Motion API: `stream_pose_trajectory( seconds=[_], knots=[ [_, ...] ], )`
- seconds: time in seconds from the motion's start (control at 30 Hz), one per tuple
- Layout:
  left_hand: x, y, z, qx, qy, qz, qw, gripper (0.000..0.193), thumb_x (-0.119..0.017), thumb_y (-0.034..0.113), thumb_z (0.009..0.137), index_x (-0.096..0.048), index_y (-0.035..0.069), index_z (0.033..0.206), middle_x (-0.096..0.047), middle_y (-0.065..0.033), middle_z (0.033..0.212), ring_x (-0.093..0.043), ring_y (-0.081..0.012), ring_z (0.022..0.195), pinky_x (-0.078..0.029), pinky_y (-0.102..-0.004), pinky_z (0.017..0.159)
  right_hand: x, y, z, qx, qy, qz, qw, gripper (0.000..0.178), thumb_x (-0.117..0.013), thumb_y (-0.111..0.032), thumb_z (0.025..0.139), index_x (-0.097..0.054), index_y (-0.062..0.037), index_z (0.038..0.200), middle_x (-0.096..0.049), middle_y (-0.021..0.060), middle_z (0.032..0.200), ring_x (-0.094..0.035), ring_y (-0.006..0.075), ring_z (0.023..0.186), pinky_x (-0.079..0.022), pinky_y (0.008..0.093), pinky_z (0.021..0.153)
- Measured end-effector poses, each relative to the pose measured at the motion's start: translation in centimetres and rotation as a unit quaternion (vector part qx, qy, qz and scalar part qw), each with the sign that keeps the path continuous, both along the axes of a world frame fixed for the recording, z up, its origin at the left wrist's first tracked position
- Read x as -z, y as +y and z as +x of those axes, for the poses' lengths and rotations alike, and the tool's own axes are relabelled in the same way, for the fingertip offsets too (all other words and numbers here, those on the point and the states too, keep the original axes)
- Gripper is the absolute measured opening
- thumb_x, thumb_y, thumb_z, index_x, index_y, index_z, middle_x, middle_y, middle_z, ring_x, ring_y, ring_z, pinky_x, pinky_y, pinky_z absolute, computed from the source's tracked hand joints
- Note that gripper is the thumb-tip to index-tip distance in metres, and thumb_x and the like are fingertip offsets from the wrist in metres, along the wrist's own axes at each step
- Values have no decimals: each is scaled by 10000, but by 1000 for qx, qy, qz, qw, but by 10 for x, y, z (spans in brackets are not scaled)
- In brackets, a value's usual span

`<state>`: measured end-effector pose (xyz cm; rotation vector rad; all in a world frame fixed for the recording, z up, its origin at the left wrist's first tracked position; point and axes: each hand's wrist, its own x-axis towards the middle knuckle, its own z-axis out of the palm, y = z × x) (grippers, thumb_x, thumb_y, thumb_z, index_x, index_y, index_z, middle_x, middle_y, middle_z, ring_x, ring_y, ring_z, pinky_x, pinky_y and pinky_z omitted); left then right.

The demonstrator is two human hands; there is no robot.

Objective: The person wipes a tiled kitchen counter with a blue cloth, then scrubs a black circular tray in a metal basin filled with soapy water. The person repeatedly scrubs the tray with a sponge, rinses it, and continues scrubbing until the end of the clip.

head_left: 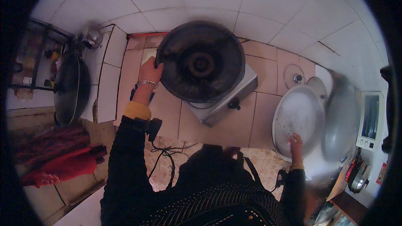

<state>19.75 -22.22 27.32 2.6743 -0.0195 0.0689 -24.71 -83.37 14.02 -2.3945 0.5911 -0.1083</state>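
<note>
A black round burner wind guard (171,77) tops a silver gas stove (247,84) with a black knob on its front. At its left rim is my left hand (150,72), fingers closed round the edge. The burner's centre ring (202,62) shows in the middle of the guard. Over on the right is a wide silver metal basin (295,106), specked inside. My right hand (295,141) is closed on its near rim, with fingertips over the inner face. Whether the basin touches the counter beneath is hidden.
Behind the basin are a glass lid (294,76) and a large grey metal pan (345,113). The tiled counter (163,119) ends at a front edge before me. A black wok (72,88) hangs at left. Cables (165,152) dangle below the counter.
</note>
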Motion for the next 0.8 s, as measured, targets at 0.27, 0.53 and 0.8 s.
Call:
stream_pose_trajectory(
  seconds=[0.27, 0.53, 0.8],
  knots=[
    [-10, -3, 9, 40, -51, 42, 997, 288, -656, 262, 842, -572, 25, 984, -667, -251, 891, -640, -448, 871, -515, -533, 754, -66, 21, 46, 125, 5, 120, 985, 249, -628, -87, 902, -653, -30, 1143, -649, 48, 1059, -601, 136, 925, -510, 283, 786],
    [11, 8, 16, 29, -70, 100, 992, 340, -612, 379, 846, -619, 74, 998, -685, -198, 938, -658, -409, 900, -531, -525, 748, -89, 37, 55, 118, -7, 157, 980, 241, -613, -71, 901, -658, -25, 1133, -653, 61, 1070, -616, 167, 969, -515, 299, 833],
    [-10, -11, 4, -18, -101, 148, 984, 380, -604, 401, 838, -641, 135, 1107, -700, -174, 974, -673, -379, 909, -541, -508, 759, -90, 39, 43, 132, -22, 223, 966, 207, -601, -91, 909, -675, 3, 1078, -665, 79, 1070, -625, 157, 943, -515, 286, 838]
  ],
)
